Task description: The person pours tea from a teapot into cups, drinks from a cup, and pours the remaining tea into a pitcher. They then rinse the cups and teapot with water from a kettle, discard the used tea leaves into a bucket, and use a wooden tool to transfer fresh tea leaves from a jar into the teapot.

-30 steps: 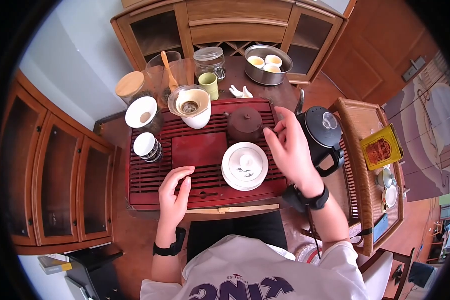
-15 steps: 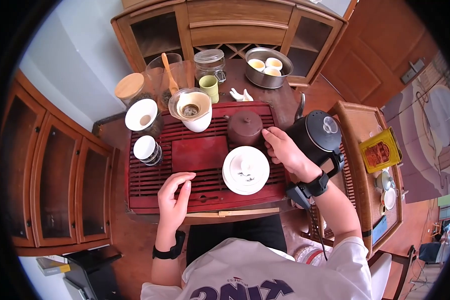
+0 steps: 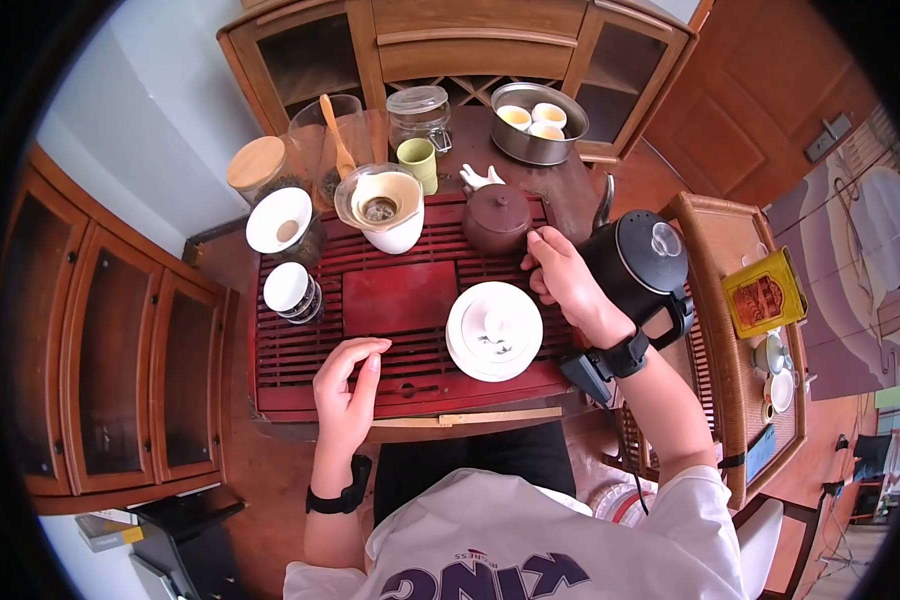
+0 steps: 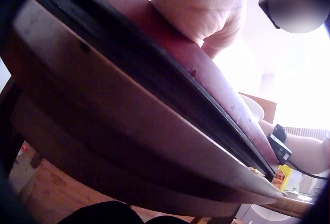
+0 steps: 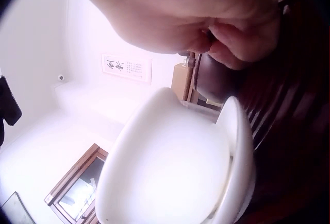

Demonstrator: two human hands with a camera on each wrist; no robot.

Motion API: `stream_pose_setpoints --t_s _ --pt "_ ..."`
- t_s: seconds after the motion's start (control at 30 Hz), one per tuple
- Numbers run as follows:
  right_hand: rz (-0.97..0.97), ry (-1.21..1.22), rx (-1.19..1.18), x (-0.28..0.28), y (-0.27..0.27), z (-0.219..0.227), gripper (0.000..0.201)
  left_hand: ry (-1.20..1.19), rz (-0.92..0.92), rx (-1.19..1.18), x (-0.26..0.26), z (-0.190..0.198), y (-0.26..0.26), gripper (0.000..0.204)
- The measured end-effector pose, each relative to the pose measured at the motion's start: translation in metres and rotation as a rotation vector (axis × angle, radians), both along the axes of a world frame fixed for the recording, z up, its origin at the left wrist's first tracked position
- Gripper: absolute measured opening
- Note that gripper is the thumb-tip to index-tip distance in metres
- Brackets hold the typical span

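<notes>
My right hand (image 3: 568, 285) pinches the handle side of a dark brown clay teapot (image 3: 497, 220), its fingers curled in; the handle itself is hidden behind them. In the right wrist view the teapot (image 5: 219, 80) shows just beyond the curled fingers, with the white bowl large below them. That white lidded gaiwan (image 3: 494, 332) stands on its saucer, nearer the body than the teapot. Over the front left of the red slatted tea tray (image 3: 300, 392) lies my left hand (image 3: 345, 385), fingers loosely bent and holding nothing.
Behind the tray's left half stand a white cup with a strainer (image 3: 380, 210), a green cup (image 3: 417, 165) and glass jars. A metal bowl (image 3: 538, 148) with white cups sits at the back. Close right of my right hand is a black kettle (image 3: 645, 255).
My right hand has come down onto the teapot's handle and gripped it. The teapot has then shifted away from the gaiwan, toward the tray's back edge. My left hand stays in place.
</notes>
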State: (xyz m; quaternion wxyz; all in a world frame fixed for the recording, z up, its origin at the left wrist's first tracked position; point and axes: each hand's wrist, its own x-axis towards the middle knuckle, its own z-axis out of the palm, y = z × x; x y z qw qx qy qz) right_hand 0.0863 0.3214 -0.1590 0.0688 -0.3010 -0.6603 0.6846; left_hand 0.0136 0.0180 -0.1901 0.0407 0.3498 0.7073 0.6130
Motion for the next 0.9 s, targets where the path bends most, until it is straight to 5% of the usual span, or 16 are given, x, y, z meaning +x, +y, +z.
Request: stream_pose_setpoints --t_s 0.23,0.4,0.5,0.67,0.9 --pt "0.028 -0.090 0.123 0.013 -0.009 0.025 0.037 -0.012 -0.004 0.022 0.000 0.000 0.001 0.012" --pt "0.062 -0.005 0.813 0.054 -0.028 0.048 0.069 0.005 0.013 0.008 0.000 0.001 0.001 0.012" --pt "0.264 0.373 1.244 0.061 -0.040 0.057 0.088 0.016 0.017 -0.005 0.000 0.001 0.001 0.012" --pt "0.553 0.269 1.296 0.047 -0.061 0.060 0.103 0.024 0.017 -0.007 0.000 0.001 0.003 0.011" --pt "0.688 0.151 1.322 0.033 -0.063 0.055 0.094 0.007 0.033 -0.006 0.001 0.002 0.002 0.010"
